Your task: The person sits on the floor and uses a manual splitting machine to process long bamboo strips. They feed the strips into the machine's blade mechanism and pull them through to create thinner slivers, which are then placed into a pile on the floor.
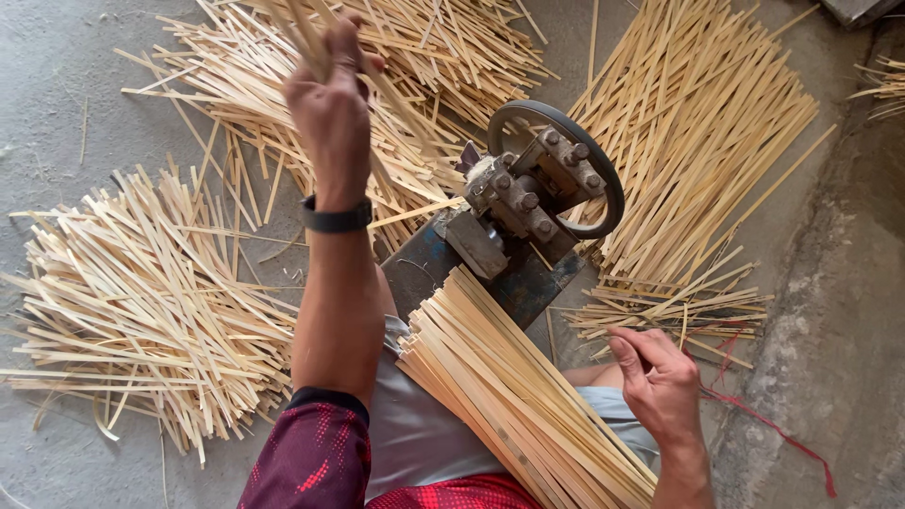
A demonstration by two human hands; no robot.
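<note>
Seen from above, the left hand (330, 108) is closed around a few bamboo strips (306, 38) raised over a floor pile (151, 292), while the right hand (660, 382), fingers curled, pinches one strip beside the lap bundle (518, 396) near a bolted metal machine (533, 188).

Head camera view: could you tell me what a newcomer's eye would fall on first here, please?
First, the pale bamboo strips heaped across the grey floor, left, top and right. At centre sits a small metal machine with a dark wheel and big bolts, a neat bundle of strips leaning from the person's lap towards it. The left hand, black band on its wrist, lifts a few strips above the far pile; the right hand rests beside the bundle.
</note>
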